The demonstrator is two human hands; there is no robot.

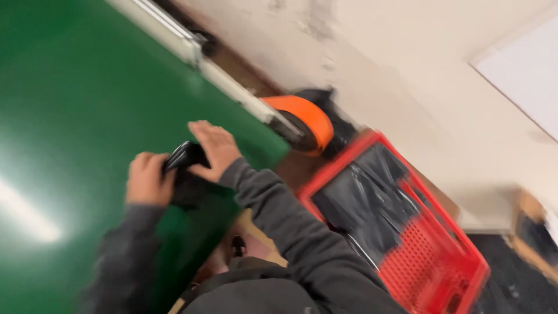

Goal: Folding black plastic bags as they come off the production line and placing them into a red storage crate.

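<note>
I saw my left hand [148,179] curled around the lower end of a small black object [185,158], fingers shut on it over the green tabletop [75,116]. The frame was blurred, so I could not tell what kind of object it was, only that it was dark, glossy and narrow. My right hand [214,148] lay against its upper side with the fingers stretched out flat and spread, the palm pressing on it rather than closing round it. Both grey sleeves [290,227] ran down toward me from the hands.

The object sat above the green surface near its right edge, between my two hands. A white rail [192,49] ran along the far border of the green top. Just past its end stood an orange roll [305,119], touching or nearly touching the rail. To the right, on the floor, a red plastic basket [430,261] held black wrapped items [360,197], close beside my right sleeve. A cream wall [407,70] rose behind.
</note>
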